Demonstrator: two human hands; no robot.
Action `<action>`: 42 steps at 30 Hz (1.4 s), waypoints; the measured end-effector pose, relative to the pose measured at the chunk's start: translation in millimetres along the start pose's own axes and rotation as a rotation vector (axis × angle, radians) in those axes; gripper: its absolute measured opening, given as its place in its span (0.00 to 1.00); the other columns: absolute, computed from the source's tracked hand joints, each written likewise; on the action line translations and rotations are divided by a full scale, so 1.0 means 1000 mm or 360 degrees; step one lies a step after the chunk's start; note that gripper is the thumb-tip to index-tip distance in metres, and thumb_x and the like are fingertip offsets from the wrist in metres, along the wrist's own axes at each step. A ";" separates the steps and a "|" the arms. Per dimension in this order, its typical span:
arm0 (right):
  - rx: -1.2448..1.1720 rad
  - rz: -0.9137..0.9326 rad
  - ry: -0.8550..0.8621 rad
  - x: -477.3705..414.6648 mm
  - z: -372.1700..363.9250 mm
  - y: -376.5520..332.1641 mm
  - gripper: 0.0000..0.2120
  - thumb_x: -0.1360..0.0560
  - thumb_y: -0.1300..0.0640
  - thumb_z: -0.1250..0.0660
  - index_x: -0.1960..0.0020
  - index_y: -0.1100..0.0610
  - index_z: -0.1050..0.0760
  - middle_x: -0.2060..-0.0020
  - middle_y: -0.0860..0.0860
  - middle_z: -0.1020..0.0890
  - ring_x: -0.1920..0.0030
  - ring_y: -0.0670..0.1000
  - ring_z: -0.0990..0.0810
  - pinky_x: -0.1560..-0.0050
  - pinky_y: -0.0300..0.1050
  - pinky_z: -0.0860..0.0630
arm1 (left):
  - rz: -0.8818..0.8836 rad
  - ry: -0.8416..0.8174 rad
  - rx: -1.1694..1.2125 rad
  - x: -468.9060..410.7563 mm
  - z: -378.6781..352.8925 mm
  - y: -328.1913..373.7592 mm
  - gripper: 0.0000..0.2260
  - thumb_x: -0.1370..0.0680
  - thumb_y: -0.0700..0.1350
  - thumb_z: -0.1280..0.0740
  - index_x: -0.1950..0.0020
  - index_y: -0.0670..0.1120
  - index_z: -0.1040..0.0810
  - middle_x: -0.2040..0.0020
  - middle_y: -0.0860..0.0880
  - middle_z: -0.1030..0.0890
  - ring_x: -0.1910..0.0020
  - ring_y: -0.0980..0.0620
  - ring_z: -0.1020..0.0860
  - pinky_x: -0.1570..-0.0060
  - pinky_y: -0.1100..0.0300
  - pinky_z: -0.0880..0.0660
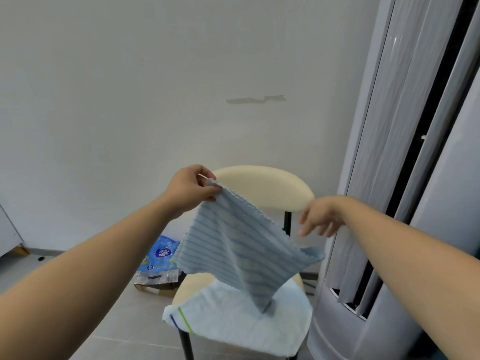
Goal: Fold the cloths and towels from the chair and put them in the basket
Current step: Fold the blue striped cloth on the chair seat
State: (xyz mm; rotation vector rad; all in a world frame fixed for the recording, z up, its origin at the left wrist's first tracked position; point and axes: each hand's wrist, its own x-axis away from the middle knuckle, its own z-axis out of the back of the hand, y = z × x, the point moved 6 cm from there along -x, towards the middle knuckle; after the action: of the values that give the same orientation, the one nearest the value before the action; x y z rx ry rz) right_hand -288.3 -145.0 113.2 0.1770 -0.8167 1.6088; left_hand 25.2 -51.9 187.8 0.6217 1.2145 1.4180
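Note:
My left hand [191,188] pinches one corner of a blue striped cloth [239,245] and holds it up over the cream chair [262,188]. The cloth hangs diagonally, its lowest corner touching a pale blue towel [241,320] that lies spread on the chair seat. My right hand [318,216] hovers just right of the cloth's upper edge, blurred, fingers loosely spread and holding nothing. No basket is in view.
A tall grey floor-standing unit [405,178] rises close on the right of the chair. On the floor behind the chair lie a blue printed bag [159,253] and a flat cardboard box [153,281]. A white wall stands behind.

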 end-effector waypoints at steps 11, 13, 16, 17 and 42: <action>-0.0292 0.1191 0.0503 0.054 -0.008 -0.150 0.18 0.31 0.46 0.21 0.45 0.51 0.19 0.52 0.48 0.16 0.51 0.47 0.17 0.46 0.43 0.20 | -0.0102 -0.0183 -0.0109 0.010 -0.032 0.018 0.15 0.28 0.29 0.31 0.45 0.40 0.31 0.59 0.40 0.16 0.61 0.42 0.15 0.50 0.45 0.18; -0.0265 0.1204 0.0595 0.055 -0.009 -0.154 0.19 0.31 0.46 0.21 0.43 0.52 0.20 0.51 0.47 0.17 0.52 0.45 0.18 0.50 0.40 0.22 | -0.0109 -0.0202 -0.0130 0.011 -0.031 0.019 0.16 0.28 0.30 0.29 0.45 0.39 0.32 0.60 0.41 0.16 0.61 0.41 0.15 0.51 0.43 0.18; -0.0299 0.1220 0.0679 0.055 -0.009 -0.158 0.13 0.29 0.48 0.22 0.49 0.53 0.18 0.54 0.48 0.16 0.53 0.47 0.18 0.52 0.41 0.22 | -0.0095 -0.0214 -0.0096 0.008 -0.027 0.014 0.18 0.29 0.33 0.25 0.49 0.42 0.33 0.59 0.40 0.17 0.61 0.40 0.16 0.52 0.41 0.18; -0.0321 0.1219 0.0707 0.054 -0.008 -0.158 0.11 0.28 0.49 0.23 0.51 0.54 0.18 0.56 0.48 0.15 0.54 0.48 0.17 0.52 0.42 0.21 | -0.0092 -0.0219 -0.0081 0.008 -0.026 0.012 0.19 0.29 0.34 0.25 0.50 0.43 0.34 0.60 0.41 0.17 0.62 0.41 0.16 0.52 0.41 0.18; -0.1008 0.0936 0.1142 0.054 0.070 -0.113 0.04 0.19 0.63 0.41 0.47 0.58 0.28 0.60 0.58 0.20 0.67 0.54 0.19 0.59 0.51 0.18 | -0.0123 -0.0274 -0.1207 0.011 -0.030 -0.044 0.09 0.26 0.46 0.32 0.63 0.45 0.29 0.67 0.50 0.27 0.64 0.48 0.29 0.67 0.57 0.35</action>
State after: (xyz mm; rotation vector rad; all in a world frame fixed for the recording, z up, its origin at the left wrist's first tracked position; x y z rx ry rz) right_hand -220.0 -143.7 239.6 -1.1186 -0.7884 1.6730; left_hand 13.6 -57.7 134.8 0.1565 0.4877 1.5788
